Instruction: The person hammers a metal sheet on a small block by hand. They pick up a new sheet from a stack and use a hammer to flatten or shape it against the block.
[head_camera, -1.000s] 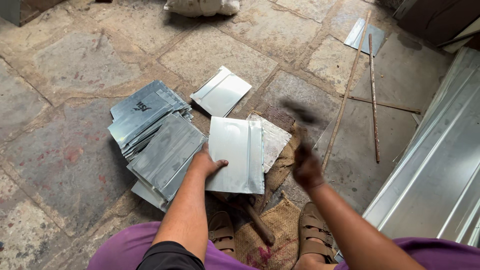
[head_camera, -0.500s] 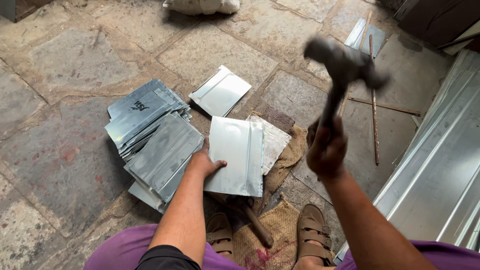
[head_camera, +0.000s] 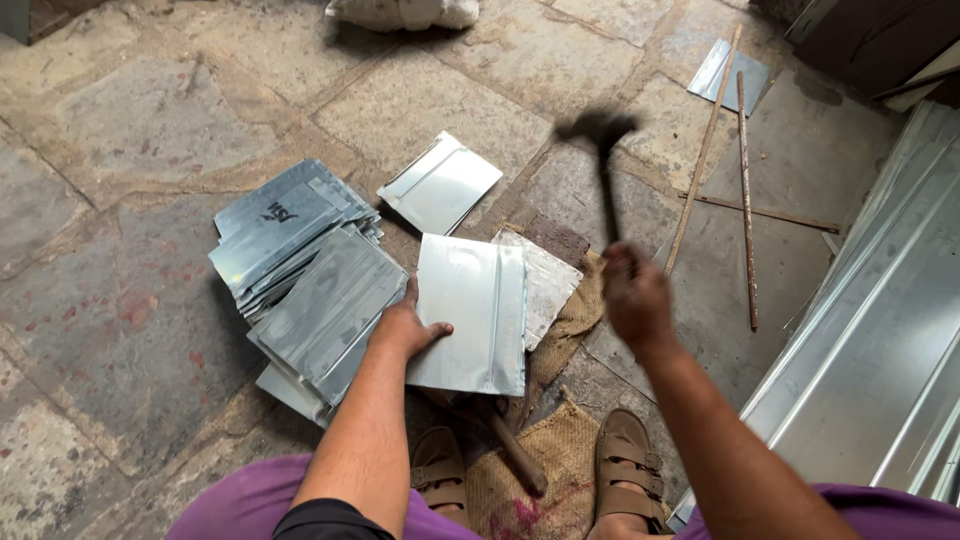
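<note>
One folded metal sheet (head_camera: 470, 312) lies on the stone floor (head_camera: 120, 150) just ahead of the person's sandalled feet (head_camera: 630, 470), resting partly on a second sheet (head_camera: 545, 280) and a piece of burlap sacking (head_camera: 560, 470); a raised seam runs along its right edge. The left hand (head_camera: 405, 328) presses flat on the sheet's left edge, fingers spread rather than closed around anything, pinning it down. The right hand (head_camera: 635, 295) has its grip clenched around the handle of a hammer (head_camera: 603, 160), whose dark head is blurred high above the far right of the sheet. To do this well, I judge that the blow should land squarely on the seam, with the hammer face flat so that the fold closes evenly and does not dent; the pinning hand seems wisely kept at the opposite edge, well away from the strike line, and should hold firm so that the sheet does not skid on the one beneath. To the left sits a fanned stack of similar sheets (head_camera: 300, 270), touching the left forearm's side; farther off lies a single sheet (head_camera: 440, 185). Right of the hammer, thin rods (head_camera: 745, 180) lie on the floor, and long corrugated metal panels (head_camera: 880, 330) fill the right side.
</note>
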